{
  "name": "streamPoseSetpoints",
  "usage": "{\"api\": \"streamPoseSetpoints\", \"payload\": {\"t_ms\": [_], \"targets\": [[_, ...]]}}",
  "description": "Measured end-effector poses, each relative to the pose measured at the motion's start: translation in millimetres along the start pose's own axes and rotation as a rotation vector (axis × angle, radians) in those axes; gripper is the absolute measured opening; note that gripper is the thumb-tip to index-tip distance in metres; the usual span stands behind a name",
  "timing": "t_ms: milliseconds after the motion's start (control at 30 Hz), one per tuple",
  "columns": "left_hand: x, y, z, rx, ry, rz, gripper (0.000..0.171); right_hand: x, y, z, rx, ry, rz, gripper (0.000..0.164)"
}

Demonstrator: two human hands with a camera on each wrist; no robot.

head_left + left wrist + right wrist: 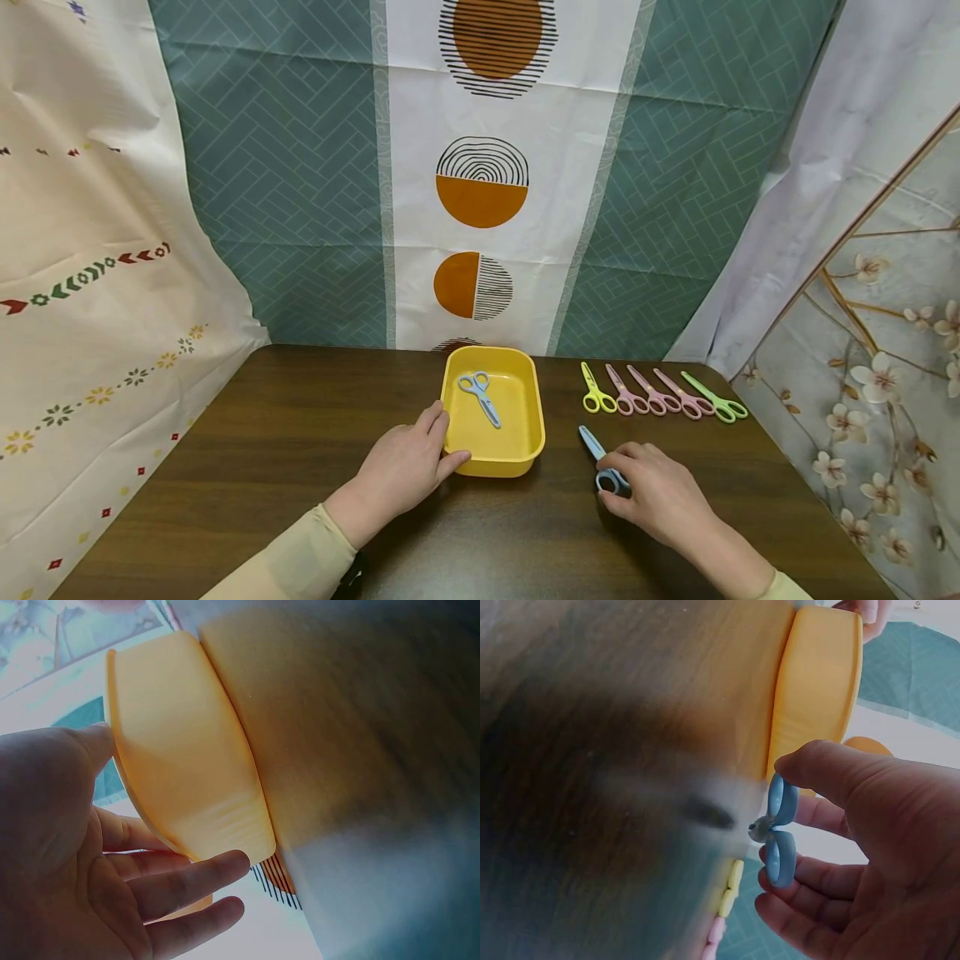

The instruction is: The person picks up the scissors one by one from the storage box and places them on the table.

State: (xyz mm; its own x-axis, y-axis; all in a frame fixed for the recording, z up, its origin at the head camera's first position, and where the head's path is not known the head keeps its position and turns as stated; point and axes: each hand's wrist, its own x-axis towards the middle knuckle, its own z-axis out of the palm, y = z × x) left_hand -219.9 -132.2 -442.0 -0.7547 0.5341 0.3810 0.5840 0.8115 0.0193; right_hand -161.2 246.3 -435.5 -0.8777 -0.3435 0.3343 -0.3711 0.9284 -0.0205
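Note:
My left hand (401,471) holds the near-left corner of a yellow plastic tray (498,469), thumb at the front rim and fingers along the left side. Inside the tray lies a pair of light blue scissors (487,408), handles toward the back. To the right of the tray, my right hand (660,492) grips a second pair of blue scissors (592,442) by the handles, blades pointing away. In the right wrist view, the thumb is on one handle loop (786,801) and the fingers are by the other, close over the table.
At the back right lies a row of scissors: a yellow pair (592,392), three pink pairs (654,396) and a green pair (720,404). The brown wooden table (322,408) ends at a patterned cloth (480,250) behind and hanging cloths at both sides.

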Motion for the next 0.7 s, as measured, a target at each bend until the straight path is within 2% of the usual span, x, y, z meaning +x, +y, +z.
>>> {"api": "streamPoseSetpoints", "payload": {"t_ms": [700], "targets": [[1.2,-1.4,2.2,-0.004,-0.021,-0.011,0.077,-2.8,7.4,9.7,0.002,-0.052,0.023,0.03]]}}
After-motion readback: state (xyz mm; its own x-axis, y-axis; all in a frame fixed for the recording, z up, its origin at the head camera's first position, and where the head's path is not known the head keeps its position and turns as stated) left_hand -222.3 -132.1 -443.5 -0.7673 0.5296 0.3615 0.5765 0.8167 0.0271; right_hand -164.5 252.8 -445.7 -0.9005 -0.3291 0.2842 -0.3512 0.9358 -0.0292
